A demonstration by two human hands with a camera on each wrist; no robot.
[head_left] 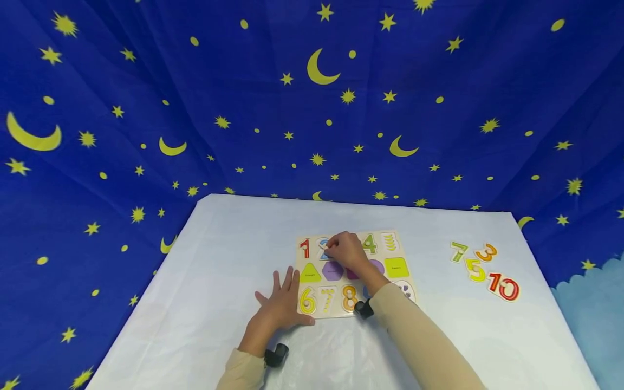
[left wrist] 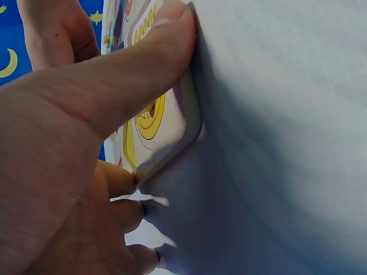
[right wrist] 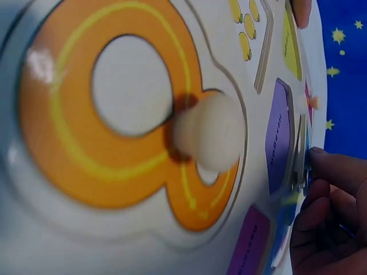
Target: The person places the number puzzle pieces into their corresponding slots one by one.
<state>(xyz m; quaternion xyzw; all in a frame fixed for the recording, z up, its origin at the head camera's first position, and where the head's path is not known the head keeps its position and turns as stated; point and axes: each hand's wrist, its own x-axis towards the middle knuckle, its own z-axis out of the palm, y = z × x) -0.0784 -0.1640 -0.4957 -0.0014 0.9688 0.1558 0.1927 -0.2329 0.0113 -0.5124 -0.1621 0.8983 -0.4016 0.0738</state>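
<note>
A wooden number puzzle board (head_left: 319, 285) lies on the white table. My right hand (head_left: 348, 252) pinches a blue number 2 piece (head_left: 323, 247) at the board's top row, over the second recess. The right wrist view shows that piece edge-on and partly hidden by the fingers. My left hand (head_left: 280, 306) rests at the board's left front corner with fingers spread; its thumb (left wrist: 143, 63) lies on the front edge. Near it sits the yellow 6 (head_left: 307, 301). The red 1 (head_left: 304, 248), green 4 (head_left: 369, 244) and orange 8 (head_left: 349, 298) sit in their recesses.
Loose on the table to the right lie a green 7 (head_left: 459, 252), an orange 3 (head_left: 486, 253), a yellow 5 (head_left: 475, 270) and a red 10 (head_left: 504, 286). A blue curtain (head_left: 273, 103) with stars and moons hangs behind the table.
</note>
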